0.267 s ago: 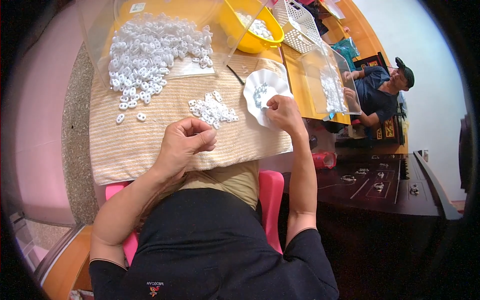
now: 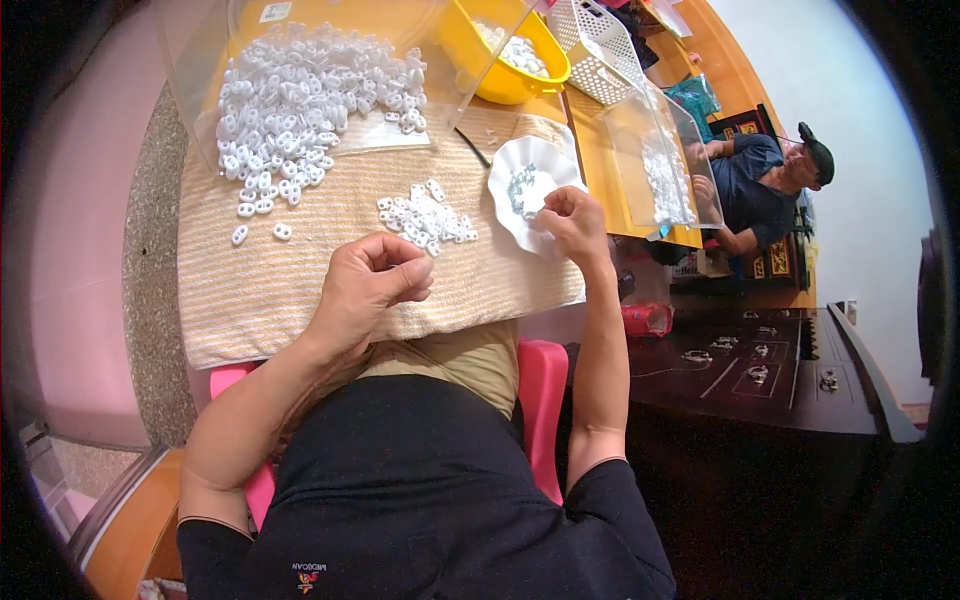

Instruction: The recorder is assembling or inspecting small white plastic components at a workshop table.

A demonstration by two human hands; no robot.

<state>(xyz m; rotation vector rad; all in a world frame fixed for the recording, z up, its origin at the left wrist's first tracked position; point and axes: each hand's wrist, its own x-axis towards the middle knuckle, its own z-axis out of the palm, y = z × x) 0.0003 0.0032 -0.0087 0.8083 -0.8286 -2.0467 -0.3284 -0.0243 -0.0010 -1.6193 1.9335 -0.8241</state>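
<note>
Sorting step: left hand (image 2: pixel 372 280) curled shut, contents unclear; right hand (image 2: pixel 572 222) pinching at dish (image 2: pixel 512 160); small white pieces (image 2: pixel 425 218) between; next calls for fine fingertip pick

Parts pile (image 2: pixel 310 110) behind small heap (image 2: pixel 425 218), dish (image 2: pixel 515 222) right, on cloth (image 2: pixel 300 280)
</note>
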